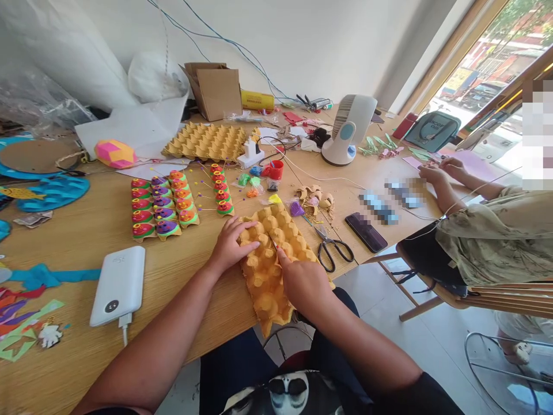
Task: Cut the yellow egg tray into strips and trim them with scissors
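A yellow-brown cardboard egg tray (pixel 268 282) lies at the table's front edge, with its near end jutting over my lap. My left hand (pixel 233 245) grips its left side, fingers and thumb pressed around the cups. In my right hand (pixel 305 282) is a small knife (pixel 273 242), most of it hidden by the fingers. The index finger stretches along it, and the thin blade points into the gap between two rows of cups. Black-handled scissors (pixel 332 253) lie just right of the tray.
Painted egg-cup strips (pixel 164 206) and a single strip (pixel 222 193) stand left. Cut cardboard pieces (pixel 317 199), a phone (pixel 366 232) and a white fan (pixel 349 129) are right. A power bank (pixel 118 286) lies front left. Another person's hands (pixel 440 170) work at the right.
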The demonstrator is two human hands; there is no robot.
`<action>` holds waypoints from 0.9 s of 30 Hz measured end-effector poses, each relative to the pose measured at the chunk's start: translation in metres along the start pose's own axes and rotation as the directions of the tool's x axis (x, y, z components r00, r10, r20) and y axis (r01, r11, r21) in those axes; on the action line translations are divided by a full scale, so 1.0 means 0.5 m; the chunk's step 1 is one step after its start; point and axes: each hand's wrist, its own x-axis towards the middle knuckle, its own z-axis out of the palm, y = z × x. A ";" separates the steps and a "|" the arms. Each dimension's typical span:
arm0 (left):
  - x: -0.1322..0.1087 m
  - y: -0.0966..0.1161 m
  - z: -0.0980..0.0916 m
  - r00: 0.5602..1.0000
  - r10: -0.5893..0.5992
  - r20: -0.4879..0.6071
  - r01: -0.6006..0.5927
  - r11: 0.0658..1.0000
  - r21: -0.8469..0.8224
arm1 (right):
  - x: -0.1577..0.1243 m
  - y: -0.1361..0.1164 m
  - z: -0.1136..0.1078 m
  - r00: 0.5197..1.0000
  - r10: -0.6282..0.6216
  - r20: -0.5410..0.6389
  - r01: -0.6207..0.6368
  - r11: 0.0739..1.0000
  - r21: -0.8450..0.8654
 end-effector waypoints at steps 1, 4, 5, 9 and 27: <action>0.000 0.000 0.000 1.000 -0.004 0.000 0.004 1.000 -0.004 | 0.001 0.007 -0.004 1.000 0.006 -0.012 -0.006 1.000 0.008; 0.002 0.001 -0.001 1.000 -0.015 0.006 0.015 1.000 -0.019 | -0.013 0.034 -0.012 0.997 0.029 -0.070 -0.024 0.997 0.068; 0.003 0.001 -0.001 1.000 -0.016 0.010 0.016 1.000 -0.023 | -0.024 0.044 -0.013 0.994 0.038 -0.100 -0.028 0.995 0.100; 0.004 0.002 -0.002 1.000 -0.023 0.013 0.023 0.999 -0.025 | -0.075 0.067 0.000 0.991 0.082 -0.110 -0.060 0.981 0.186; 0.002 0.011 -0.002 0.999 -0.035 -0.007 0.035 0.999 -0.032 | -0.117 0.044 0.079 0.996 0.025 -0.082 -0.016 0.995 0.100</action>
